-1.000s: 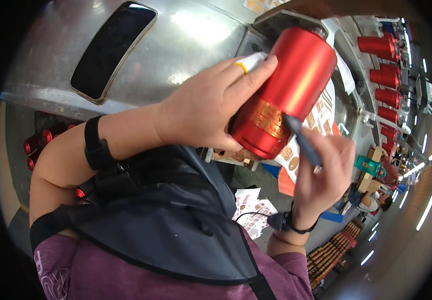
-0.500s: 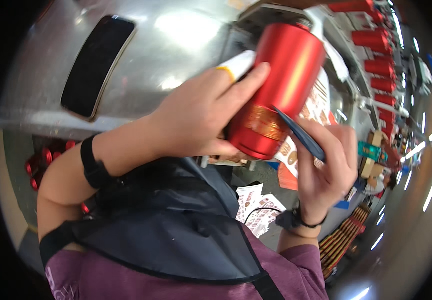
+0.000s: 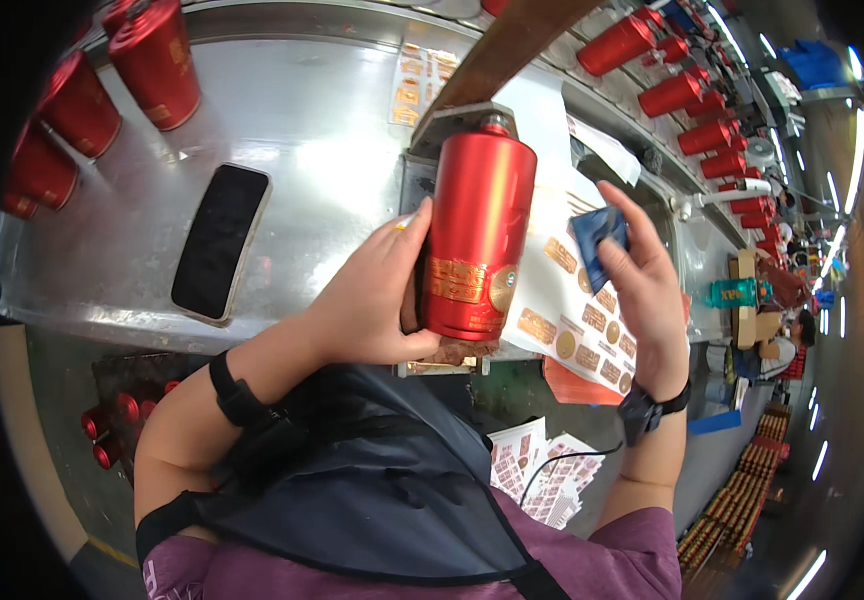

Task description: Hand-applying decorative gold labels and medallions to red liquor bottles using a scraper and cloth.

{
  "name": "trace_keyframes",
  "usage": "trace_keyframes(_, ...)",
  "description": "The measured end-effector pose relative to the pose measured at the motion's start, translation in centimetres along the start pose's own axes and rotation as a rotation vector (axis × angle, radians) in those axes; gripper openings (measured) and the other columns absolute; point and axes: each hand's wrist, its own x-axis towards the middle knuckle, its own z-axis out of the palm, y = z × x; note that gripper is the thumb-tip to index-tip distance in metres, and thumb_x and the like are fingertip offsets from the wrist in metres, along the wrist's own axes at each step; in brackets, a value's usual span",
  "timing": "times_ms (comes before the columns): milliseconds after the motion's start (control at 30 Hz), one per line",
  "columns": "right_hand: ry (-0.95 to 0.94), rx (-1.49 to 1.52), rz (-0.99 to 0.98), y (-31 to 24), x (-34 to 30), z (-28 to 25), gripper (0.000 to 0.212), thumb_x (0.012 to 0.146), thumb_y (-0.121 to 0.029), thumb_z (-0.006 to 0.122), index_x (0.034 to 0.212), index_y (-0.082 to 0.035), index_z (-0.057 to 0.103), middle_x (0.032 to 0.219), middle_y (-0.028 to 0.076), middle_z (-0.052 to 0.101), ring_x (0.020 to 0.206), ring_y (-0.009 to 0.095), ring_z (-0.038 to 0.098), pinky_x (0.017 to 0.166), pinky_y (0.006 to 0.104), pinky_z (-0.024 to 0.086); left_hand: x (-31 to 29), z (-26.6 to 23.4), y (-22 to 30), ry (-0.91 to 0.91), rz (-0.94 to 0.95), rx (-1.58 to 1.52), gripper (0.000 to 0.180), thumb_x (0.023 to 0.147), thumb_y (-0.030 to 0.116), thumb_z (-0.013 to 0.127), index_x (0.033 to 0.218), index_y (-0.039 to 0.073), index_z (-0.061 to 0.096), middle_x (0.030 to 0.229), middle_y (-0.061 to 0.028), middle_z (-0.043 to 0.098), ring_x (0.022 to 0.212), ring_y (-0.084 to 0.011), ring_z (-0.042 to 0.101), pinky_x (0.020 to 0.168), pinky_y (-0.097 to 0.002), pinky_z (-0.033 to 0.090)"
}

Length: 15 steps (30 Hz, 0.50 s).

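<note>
A glossy red bottle (image 3: pixel 482 210) with a short metallic neck leans on a small stand in front of me. Its lower part carries a gold embossed label (image 3: pixel 456 282) and a round gold emblem beside it. My left hand (image 3: pixel 374 298) is wrapped round the bottle's lower left side, with a white and yellow cover on one finger. Off to the bottle's right, my right hand (image 3: pixel 649 305) pinches a flat dark blue piece (image 3: pixel 592 245), which looks like a small scraper, above a white sheet of gold stickers (image 3: pixel 564 318).
A black phone (image 3: pixel 222 242) lies on the metal table (image 3: pixel 302 130). Several red bottles (image 3: pixel 157 70) stand at the far left; more line the conveyor (image 3: pixel 617 45) at the right. A brown bar (image 3: pixel 517 45) slants behind the stand. Printed sheets (image 3: pixel 552 480) lie below the table.
The bottle has gone from tilted in my left hand to nearly upright against the stand. My right hand has drawn the blue piece away from the bottle, to the right. The view has shifted.
</note>
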Motion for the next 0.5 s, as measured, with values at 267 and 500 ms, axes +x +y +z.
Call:
trace_keyframes(267, 0.104, 0.127, 0.184, 2.6, 13.2, -5.0, 0.027, 0.11, -0.03, 0.047, 0.118, -0.01, 0.064, 0.087, -0.002, 0.063, 0.07, 0.007, 0.06, 0.057, 0.0255, 0.051, -0.3, 0.3, -0.4, 0.054, 0.015, 0.057, 0.12, 0.071, 0.038, 0.082, 0.151, -0.018, 0.012, 0.138, -0.0364, 0.044, 0.13, -0.0483, 0.046, 0.114, -0.0498, 0.034)
trace_keyframes(500, -0.157, -0.445, 0.359, 4.6, 24.2, -1.1, 0.042, 0.104, -0.041, 0.055, 0.079, -0.008, 0.062, 0.067, 0.002, 0.06, 0.055, 0.011, 0.057, 0.049, 0.0258, 0.045, -0.7, 0.5, -0.3, 0.105, 0.075, 0.098, 0.123, 0.071, 0.053, 0.083, 0.146, -0.022, 0.02, 0.139, -0.04, 0.042, 0.129, -0.05, 0.047, 0.116, -0.0509, 0.034)
